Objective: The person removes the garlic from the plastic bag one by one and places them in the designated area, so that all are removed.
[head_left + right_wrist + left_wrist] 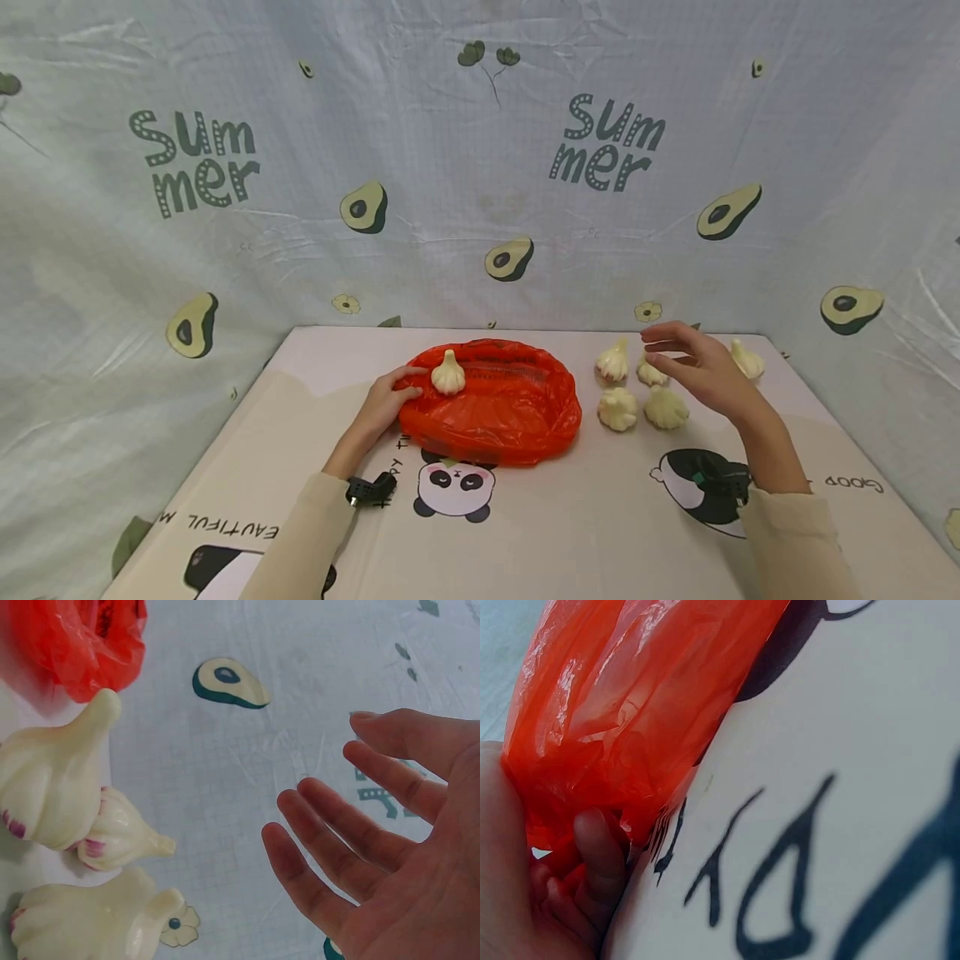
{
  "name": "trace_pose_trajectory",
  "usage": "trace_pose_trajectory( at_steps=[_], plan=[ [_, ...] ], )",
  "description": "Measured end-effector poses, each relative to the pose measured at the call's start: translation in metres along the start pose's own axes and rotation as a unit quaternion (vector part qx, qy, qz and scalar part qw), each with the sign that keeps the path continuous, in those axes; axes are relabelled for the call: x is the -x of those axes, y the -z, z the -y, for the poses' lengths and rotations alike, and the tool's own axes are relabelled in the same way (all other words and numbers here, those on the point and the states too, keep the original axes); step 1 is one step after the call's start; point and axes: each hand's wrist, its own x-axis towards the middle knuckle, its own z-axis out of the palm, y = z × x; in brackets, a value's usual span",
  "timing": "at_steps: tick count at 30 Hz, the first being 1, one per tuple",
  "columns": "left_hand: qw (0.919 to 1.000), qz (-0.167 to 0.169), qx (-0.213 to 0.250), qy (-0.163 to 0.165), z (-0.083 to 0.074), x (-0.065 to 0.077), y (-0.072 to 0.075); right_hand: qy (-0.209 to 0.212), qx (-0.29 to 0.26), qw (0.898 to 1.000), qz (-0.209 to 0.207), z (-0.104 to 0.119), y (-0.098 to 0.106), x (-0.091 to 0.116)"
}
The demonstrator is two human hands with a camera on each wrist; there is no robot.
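A red plastic bag (487,442) lies spread wide on the table, its rim rolled into an oval. One garlic bulb (448,375) sits inside it at the left, stem up. My left hand (386,402) grips the bag's left edge; in the left wrist view the fingers (598,851) curl at the crinkled plastic. Over the garlic bulbs right of the bag hovers my right hand (701,371), holding nothing. Its fingers (330,862) are spread and slightly bent in the right wrist view. Beneath it, a garlic bulb (651,372) is partly hidden by the fingers.
Several more bulbs stand around there: a back-left bulb (612,363), a front-left bulb (618,409), a front-right bulb (666,407) and a far-right bulb (747,360). A printed curtain (435,275) rises behind the white table (570,533), which carries panda drawings.
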Motion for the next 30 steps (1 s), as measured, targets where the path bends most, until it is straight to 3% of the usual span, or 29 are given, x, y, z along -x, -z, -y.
trace_pose_trajectory(
  at_steps=[20,30],
  plan=[
    [1.0,-0.001,-0.002,0.0,0.002,0.005,0.002,0.01,-0.045,0.998,0.034,0.018,-0.013,-0.012],
    [1.0,-0.002,0.003,0.001,0.0,0.0,0.0,0.02,-0.042,0.996,0.07,0.036,-0.029,-0.041]
  ],
)
